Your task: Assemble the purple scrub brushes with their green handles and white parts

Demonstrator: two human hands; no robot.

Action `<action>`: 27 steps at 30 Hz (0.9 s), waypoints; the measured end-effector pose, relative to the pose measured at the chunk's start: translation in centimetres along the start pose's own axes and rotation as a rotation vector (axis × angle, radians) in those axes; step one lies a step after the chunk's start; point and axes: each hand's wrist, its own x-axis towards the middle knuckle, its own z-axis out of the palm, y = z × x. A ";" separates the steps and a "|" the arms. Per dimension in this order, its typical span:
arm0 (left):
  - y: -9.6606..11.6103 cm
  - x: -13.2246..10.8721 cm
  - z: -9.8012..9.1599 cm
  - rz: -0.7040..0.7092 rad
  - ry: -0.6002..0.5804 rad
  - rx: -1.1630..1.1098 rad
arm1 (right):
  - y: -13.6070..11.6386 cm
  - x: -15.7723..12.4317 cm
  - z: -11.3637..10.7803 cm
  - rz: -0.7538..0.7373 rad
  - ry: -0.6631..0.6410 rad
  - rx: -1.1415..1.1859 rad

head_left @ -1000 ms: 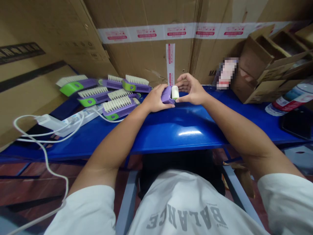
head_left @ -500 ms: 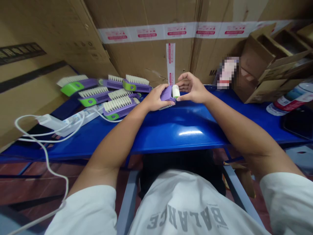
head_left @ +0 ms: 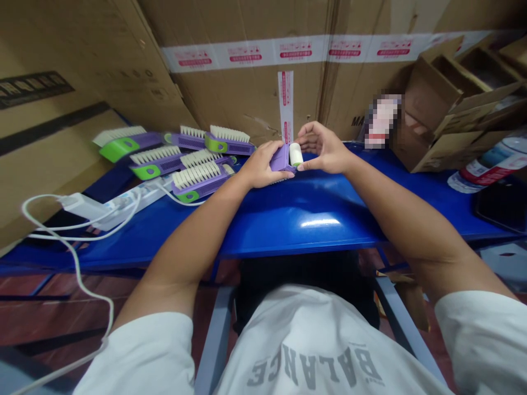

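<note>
While the left fingers (head_left: 267, 156) clamp a purple brush body (head_left: 280, 159) and brace it, the right thumb and forefinger (head_left: 312, 130) stand apart, bracketing a white roller (head_left: 295, 154) at its end. Nearby: bristled purple-and-green brushes (head_left: 200, 181), grouped on the blue worktop (head_left: 313, 219), beside a white power strip (head_left: 123, 207).

Brush (head_left: 280, 159) half-hidden by fingers (head_left: 263, 164)

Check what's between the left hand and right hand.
Head view: a purple brush and a white cylinder at its end sit between the left hand and right hand.
</note>
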 end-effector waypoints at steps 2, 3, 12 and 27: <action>-0.1 0.0 0.0 0.001 -0.001 -0.001 | 0.1 0.0 0.0 0.005 -0.004 0.002; -0.1 0.0 0.1 0.001 0.000 0.000 | 0.2 0.0 0.0 0.008 -0.004 0.004; 0.4 -0.2 -0.1 -0.033 -0.002 0.004 | 0.2 0.0 0.3 0.025 0.006 0.015; 0.5 -0.2 0.0 -0.055 0.037 0.008 | 0.5 0.0 0.3 0.020 0.008 -0.026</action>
